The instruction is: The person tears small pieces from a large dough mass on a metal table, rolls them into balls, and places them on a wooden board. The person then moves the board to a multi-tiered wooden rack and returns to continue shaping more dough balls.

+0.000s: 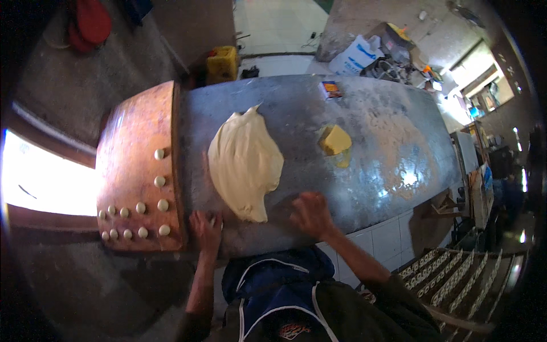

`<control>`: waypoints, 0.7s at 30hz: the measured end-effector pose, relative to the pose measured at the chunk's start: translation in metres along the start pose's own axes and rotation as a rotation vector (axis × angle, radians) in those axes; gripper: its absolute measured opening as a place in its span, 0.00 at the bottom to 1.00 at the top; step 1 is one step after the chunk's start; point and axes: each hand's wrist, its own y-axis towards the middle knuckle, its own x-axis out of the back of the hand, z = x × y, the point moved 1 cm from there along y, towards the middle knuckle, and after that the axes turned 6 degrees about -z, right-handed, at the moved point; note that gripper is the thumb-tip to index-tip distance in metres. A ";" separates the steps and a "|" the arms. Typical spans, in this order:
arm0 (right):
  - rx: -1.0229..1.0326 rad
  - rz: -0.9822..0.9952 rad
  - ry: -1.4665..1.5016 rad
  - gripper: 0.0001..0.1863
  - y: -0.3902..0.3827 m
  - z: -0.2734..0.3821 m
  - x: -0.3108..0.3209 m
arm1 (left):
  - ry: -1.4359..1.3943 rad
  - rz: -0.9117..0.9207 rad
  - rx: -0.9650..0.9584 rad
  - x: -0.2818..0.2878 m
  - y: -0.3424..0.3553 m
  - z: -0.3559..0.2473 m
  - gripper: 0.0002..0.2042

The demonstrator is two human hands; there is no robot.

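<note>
A large, flattened mass of pale dough (245, 162) lies on the grey metal-topped table (302, 108), its upper end drawn out into a point. Close to its lower left edge, my left hand (206, 227) rests low over the tabletop. Its fingers are curled, and a small pale bit that looks like dough shows between them. My right hand (311, 215) is to the right of the dough's lower tip, apart from it. Motion smears its fingers. Several small round dough balls (159, 181) sit on the wooden board (134, 137) left of my left hand.
A yellow block of fat (335, 140) sits right of the dough, and a small box (330, 90) lies at the far edge. Flour dusts the table's right side. A rack with rows of ring-shaped pieces (450, 279) stands lower right. A yellow jerrycan (221, 64) stands behind the table.
</note>
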 end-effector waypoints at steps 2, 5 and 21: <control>-0.177 -0.081 -0.040 0.21 0.012 0.000 -0.012 | -0.167 -0.040 0.163 -0.032 0.009 -0.005 0.09; -0.389 -0.065 0.104 0.19 0.010 0.023 -0.029 | 0.049 -0.224 -0.213 -0.041 -0.024 -0.048 0.15; -0.245 -0.067 0.225 0.16 -0.051 -0.020 -0.028 | -0.194 0.018 -0.186 -0.025 -0.061 0.014 0.13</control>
